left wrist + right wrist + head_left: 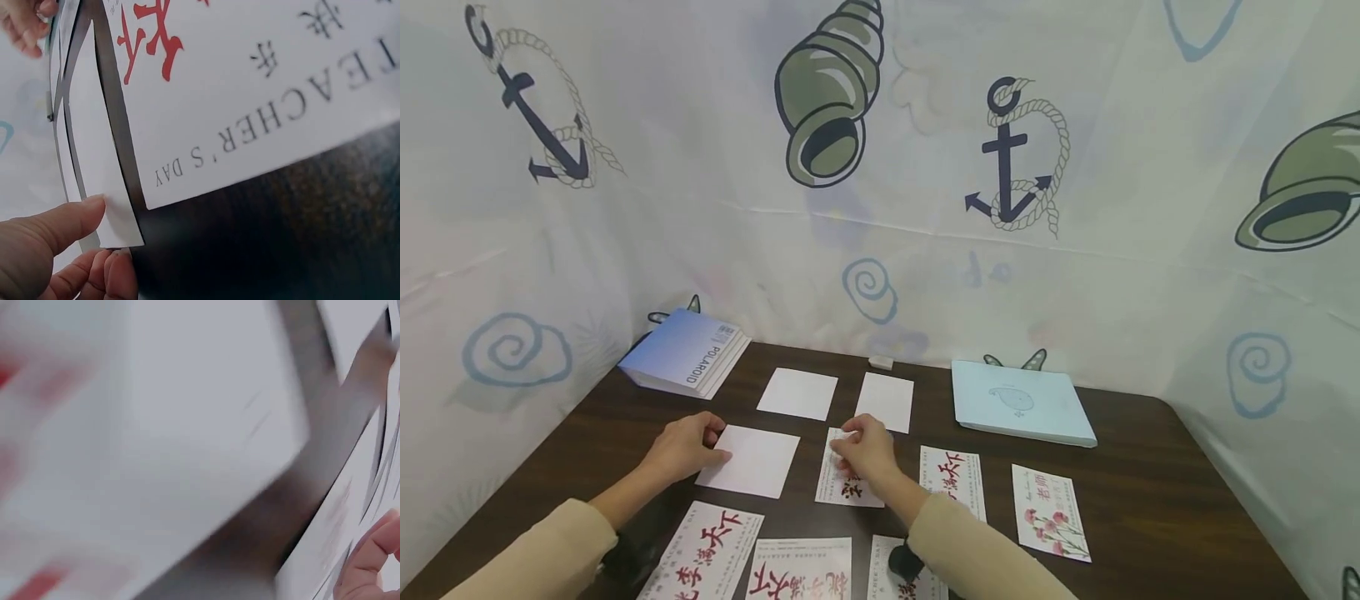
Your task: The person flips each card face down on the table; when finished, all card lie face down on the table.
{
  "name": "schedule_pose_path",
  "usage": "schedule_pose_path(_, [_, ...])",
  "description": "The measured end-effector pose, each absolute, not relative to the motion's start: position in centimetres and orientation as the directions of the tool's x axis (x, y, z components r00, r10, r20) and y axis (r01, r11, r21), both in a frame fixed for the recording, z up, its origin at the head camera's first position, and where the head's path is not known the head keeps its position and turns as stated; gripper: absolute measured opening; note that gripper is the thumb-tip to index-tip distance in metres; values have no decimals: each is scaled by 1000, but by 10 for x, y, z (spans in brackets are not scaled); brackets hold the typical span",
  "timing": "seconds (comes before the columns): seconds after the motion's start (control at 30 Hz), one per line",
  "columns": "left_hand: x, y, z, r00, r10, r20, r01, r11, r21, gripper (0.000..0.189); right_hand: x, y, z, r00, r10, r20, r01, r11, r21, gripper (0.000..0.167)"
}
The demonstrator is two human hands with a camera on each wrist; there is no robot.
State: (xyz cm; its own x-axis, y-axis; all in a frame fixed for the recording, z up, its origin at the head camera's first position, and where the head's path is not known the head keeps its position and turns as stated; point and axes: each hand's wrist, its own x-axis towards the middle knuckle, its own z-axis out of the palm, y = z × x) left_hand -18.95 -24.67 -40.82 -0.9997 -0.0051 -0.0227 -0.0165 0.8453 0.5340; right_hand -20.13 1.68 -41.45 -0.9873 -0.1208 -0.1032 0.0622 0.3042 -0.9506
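In the head view my left hand (681, 450) is at the left edge of a blank white card (752, 462). The left wrist view shows its thumb (78, 222) on top of that card and the fingers curled at the edge, pinching it. My right hand (871, 457) is over a card with red writing (831, 487), covering part of it. Its fingers are loosely bent, with nothing visible between them; whether the tips touch the card is hidden. In the right wrist view its fingers (369, 559) show at the lower right corner.
Two blank cards (797, 393) (886, 400) lie behind. More red-lettered cards (707, 546) (801, 571) (953, 479) lie around, with a flower card (1051, 512) at right. A blue Polaroid box (685, 354) and a pale blue booklet (1022, 404) stand near the curtain (925, 292).
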Motion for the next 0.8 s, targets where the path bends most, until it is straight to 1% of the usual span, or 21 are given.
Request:
schedule_pose_path(0.1, [-190, -248, -406, -1000, -1, -30, -17, 852, 524, 43, -208, 43, -418, -992, -52, -116, 92, 333, -939, 29])
schedule_pose_path(0.2, [-190, -250, -406, -1000, 4, -29, -12, 855, 518, 43, -210, 62, -420, -991, -34, -132, 110, 376, -920, 31])
schedule_pose_path(0.4, [-191, -249, -408, -1000, 14, -25, 0, 856, 518, 43, -211, 74, -422, -989, -76, -123, 73, 472, -879, 35])
schedule_pose_path(0.6, [-194, -247, -409, -999, 21, -27, 4, 855, 519, 44, -212, 74, -421, -989, -119, -83, 0, 572, -821, 32])
schedule_pose_path(0.8, [-199, -245, -404, -1000, 27, -6, 20, 844, 535, 45, -213, 75, -421, -985, -160, -56, -53, 604, -796, 34])
